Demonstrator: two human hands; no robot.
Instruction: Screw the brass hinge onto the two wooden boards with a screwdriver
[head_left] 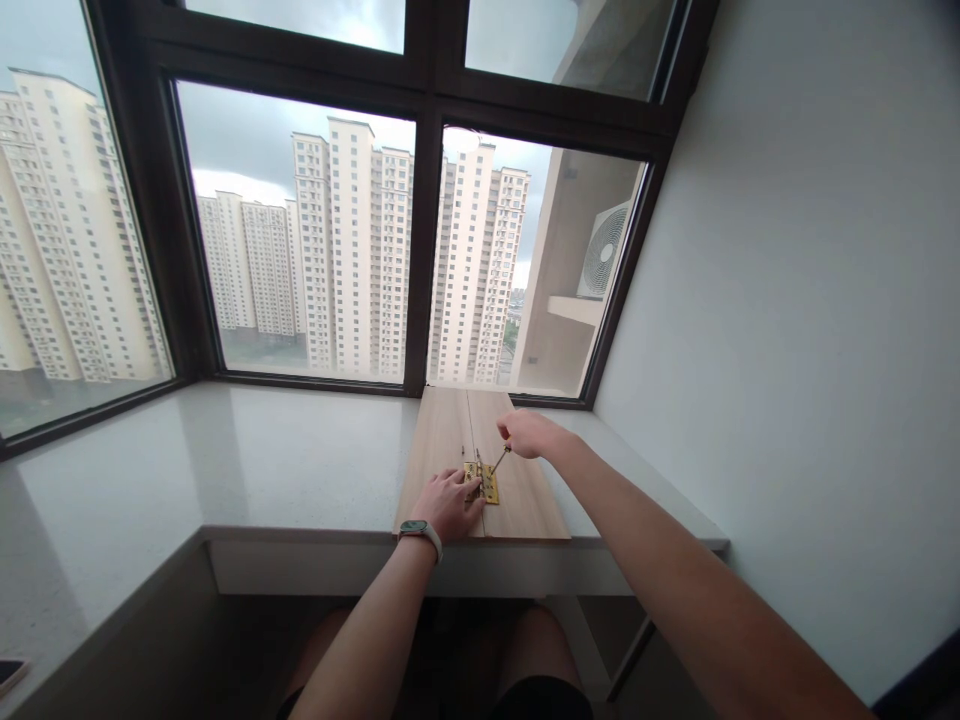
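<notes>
Head view — brass hinge (492,490) on the seam between wooden boards (439,430), left hand's (450,505) fingers spread onto it, right hand's (534,433) curled round a screwdriver (500,461); judged light, stiff, probably slick — best pinned by its flat leaf.

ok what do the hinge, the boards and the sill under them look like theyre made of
Hinge: metal, perhaps brass or brass-plated, going by its shiny yellow-gold colour.
Boards: pale wood or wood-look panel, fairly matte, with light tan grain; solid or veneered, I can't tell.
Sill: possibly engineered stone, judging by its smooth, pale grey-white face with soft reflections.
</notes>
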